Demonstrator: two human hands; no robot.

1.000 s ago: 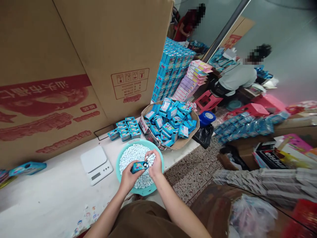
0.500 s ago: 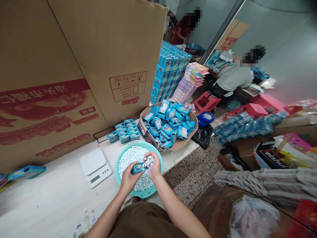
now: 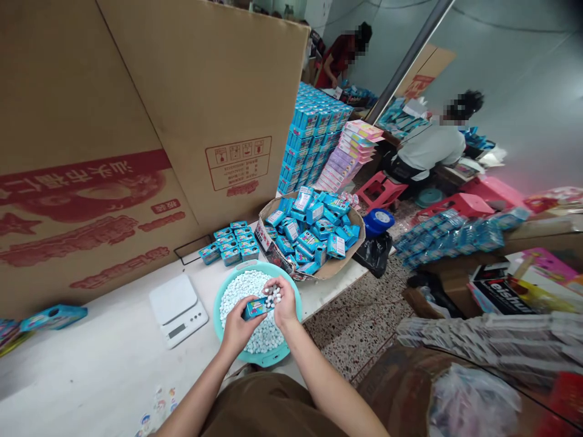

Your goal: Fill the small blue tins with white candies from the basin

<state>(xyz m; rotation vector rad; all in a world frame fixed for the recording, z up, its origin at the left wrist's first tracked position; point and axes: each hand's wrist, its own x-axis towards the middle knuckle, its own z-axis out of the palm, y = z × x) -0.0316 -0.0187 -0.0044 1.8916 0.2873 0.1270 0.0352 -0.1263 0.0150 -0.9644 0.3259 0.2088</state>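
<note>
My left hand [image 3: 240, 328] is closed around a small blue box [image 3: 256, 308], tilted over a turquoise basin [image 3: 219, 332]. Against the box's right end, my right hand [image 3: 283, 303] cups a handful of white candies [image 3: 273, 295], its fingers curled around them. More small white candies [image 3: 243, 287] fill the basin below both hands. Just behind the basin stand several similar blue boxes [image 3: 231, 256] in rows. A cut-down carton [image 3: 346, 258] heaped with loose blue boxes [image 3: 310, 233] sits to their right.
A white scale [image 3: 178, 311] lies left of the basin on the white table [image 3: 104, 364]. A large cardboard carton [image 3: 182, 73] walls off the back. Stacked blue boxes [image 3: 303, 139] rise behind it. Two people sit or stand farther off, near red stools [image 3: 381, 187].
The handful of candies in my right hand looks smaller beside the box end. My left hand keeps its hold on the box. The view has shifted slightly.
</note>
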